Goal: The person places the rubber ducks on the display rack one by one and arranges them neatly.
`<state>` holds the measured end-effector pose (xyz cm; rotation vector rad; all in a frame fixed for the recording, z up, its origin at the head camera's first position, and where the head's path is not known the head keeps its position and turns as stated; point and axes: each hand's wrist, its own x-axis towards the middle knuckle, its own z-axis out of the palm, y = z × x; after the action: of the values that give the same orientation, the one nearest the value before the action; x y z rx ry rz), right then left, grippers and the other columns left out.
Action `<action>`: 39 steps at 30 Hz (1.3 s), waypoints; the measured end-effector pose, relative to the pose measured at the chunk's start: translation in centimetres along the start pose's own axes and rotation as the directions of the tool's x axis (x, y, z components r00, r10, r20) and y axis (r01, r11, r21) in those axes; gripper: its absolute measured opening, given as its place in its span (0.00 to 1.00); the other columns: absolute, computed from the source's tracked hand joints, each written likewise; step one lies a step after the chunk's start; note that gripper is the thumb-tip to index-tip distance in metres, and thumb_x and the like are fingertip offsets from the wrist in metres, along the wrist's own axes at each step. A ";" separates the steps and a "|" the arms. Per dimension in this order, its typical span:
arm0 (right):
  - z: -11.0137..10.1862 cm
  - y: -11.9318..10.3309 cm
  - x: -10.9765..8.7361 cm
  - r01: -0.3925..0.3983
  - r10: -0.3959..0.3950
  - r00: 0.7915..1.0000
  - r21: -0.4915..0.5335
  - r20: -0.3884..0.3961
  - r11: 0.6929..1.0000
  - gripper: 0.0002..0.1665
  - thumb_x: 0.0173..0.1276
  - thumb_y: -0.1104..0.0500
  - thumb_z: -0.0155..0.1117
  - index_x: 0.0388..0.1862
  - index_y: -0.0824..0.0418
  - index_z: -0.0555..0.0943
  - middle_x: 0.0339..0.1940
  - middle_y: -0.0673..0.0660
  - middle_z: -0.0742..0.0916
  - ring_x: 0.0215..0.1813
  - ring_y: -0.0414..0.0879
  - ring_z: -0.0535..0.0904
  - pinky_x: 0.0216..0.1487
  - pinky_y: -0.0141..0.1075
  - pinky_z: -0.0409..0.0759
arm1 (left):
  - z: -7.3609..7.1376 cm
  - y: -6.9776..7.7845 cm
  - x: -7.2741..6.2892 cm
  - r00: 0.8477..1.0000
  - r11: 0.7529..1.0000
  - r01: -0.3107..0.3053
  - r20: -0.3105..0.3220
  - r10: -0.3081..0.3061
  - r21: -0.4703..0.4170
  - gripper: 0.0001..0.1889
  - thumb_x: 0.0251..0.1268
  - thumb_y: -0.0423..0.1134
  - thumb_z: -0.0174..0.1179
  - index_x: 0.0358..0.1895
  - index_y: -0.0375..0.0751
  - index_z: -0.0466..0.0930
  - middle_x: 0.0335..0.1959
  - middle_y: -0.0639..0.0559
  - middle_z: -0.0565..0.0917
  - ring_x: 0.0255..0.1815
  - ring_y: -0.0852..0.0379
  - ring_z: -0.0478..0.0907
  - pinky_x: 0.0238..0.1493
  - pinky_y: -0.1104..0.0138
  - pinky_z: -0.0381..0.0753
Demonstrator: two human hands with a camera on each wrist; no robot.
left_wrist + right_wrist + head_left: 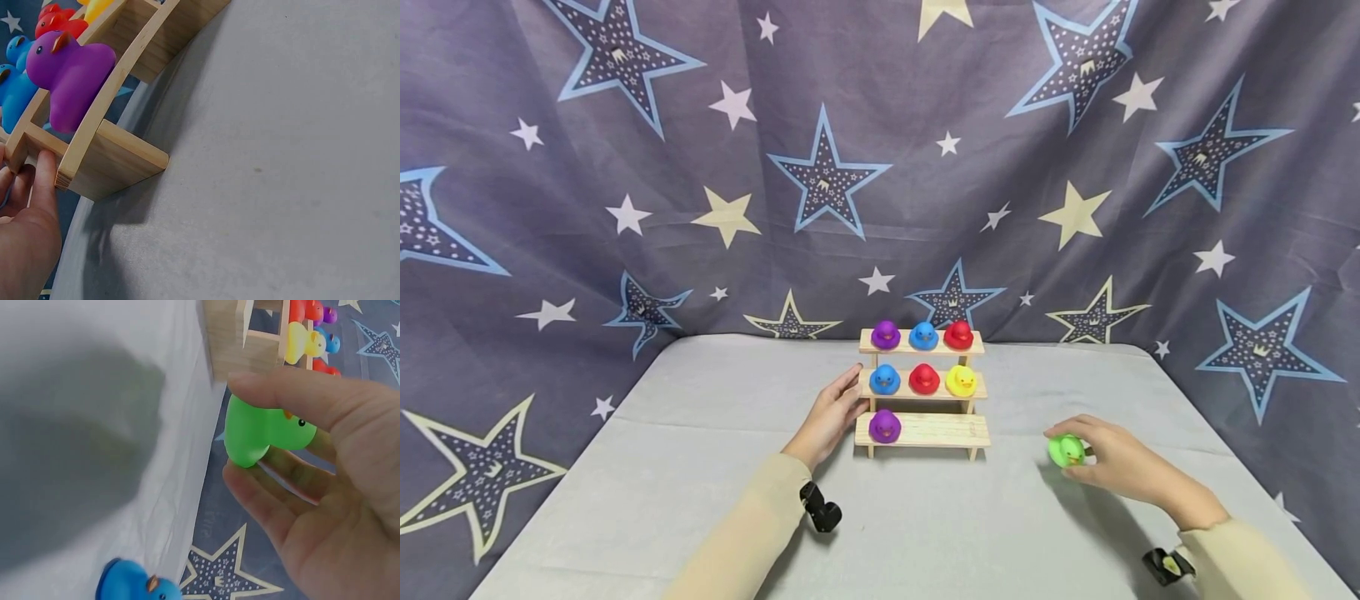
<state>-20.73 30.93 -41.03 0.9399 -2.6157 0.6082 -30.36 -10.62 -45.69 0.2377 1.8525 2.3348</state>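
A three-tier wooden stand (943, 431) holds small rubber ducks. My left hand (831, 417) grips its left end around the middle tier, thumb and fingers at the side frame. On the bottom tier's left sits a purple duck (885, 427). The middle tier carries a blue duck (884, 380), a red duck (924, 379) and a yellow duck (961, 381). Up top are another purple duck (886, 335), blue duck (923, 336) and red duck (958, 335). Right of the stand, my right hand (1116, 458) pinches a green duck (250, 431) between thumb and fingers, above the table.
Another blue duck (134, 581) shows low in the right wrist view, beyond the held one. The grey-covered table (925, 525) runs back to a dark curtain (880, 108) printed with stars, which also closes off both sides.
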 end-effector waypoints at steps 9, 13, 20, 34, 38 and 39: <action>0.6 -1.4 2.3 -0.037 0.033 0.995 0.039 0.098 0.999 0.28 0.51 0.64 0.80 0.54 0.61 0.83 0.51 0.56 0.85 0.48 0.47 0.80 0.43 0.41 0.87 | 0.1 0.0 0.0 1.000 1.000 0.007 -0.011 -0.007 -0.005 0.29 0.80 0.30 0.43 0.79 0.34 0.50 0.79 0.34 0.49 0.77 0.40 0.55 0.73 0.59 0.68; 0.8 -2.1 3.4 -0.062 0.056 0.990 0.045 0.133 0.997 0.28 0.54 0.63 0.79 0.55 0.60 0.83 0.54 0.56 0.84 0.52 0.51 0.81 0.50 0.47 0.86 | 0.1 0.0 0.0 1.000 1.000 0.007 -0.011 -0.007 -0.005 0.29 0.80 0.30 0.44 0.79 0.34 0.50 0.80 0.35 0.49 0.77 0.40 0.55 0.73 0.59 0.67; 1.7 -3.3 5.2 -0.050 0.039 0.989 0.074 0.145 0.996 0.27 0.56 0.62 0.77 0.56 0.59 0.83 0.54 0.55 0.84 0.56 0.54 0.81 0.58 0.53 0.82 | 0.0 0.0 0.1 1.000 1.000 0.004 -0.009 -0.004 -0.001 0.29 0.80 0.30 0.43 0.80 0.34 0.49 0.80 0.36 0.50 0.77 0.41 0.54 0.73 0.59 0.67; 5.3 -5.4 8.6 -0.009 -0.010 0.993 0.160 0.117 0.987 0.29 0.55 0.63 0.78 0.57 0.63 0.82 0.59 0.62 0.84 0.63 0.61 0.77 0.66 0.57 0.76 | 0.0 -0.1 0.1 1.000 1.000 0.002 -0.023 -0.001 0.003 0.29 0.80 0.30 0.44 0.79 0.34 0.50 0.79 0.36 0.53 0.77 0.42 0.56 0.71 0.61 0.70; 6.3 -5.9 9.3 0.003 -0.022 0.993 0.163 0.118 0.987 0.28 0.56 0.62 0.78 0.57 0.62 0.83 0.59 0.61 0.83 0.61 0.59 0.79 0.63 0.54 0.79 | 0.1 -0.1 0.1 1.000 1.000 -0.003 -0.017 0.003 0.004 0.29 0.80 0.29 0.43 0.79 0.33 0.50 0.78 0.35 0.52 0.77 0.41 0.55 0.71 0.61 0.69; 6.5 -6.0 9.4 0.002 -0.022 0.993 0.171 0.117 0.985 0.28 0.56 0.62 0.79 0.57 0.62 0.83 0.59 0.61 0.83 0.60 0.58 0.79 0.62 0.53 0.80 | 0.1 -0.1 0.1 1.000 1.000 -0.001 -0.017 0.001 0.001 0.29 0.80 0.29 0.43 0.79 0.33 0.50 0.78 0.35 0.53 0.77 0.41 0.56 0.71 0.61 0.69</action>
<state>-24.67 18.64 -41.13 1.0725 -2.6931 0.8078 -30.48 -10.51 -45.77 0.2197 1.8614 2.3443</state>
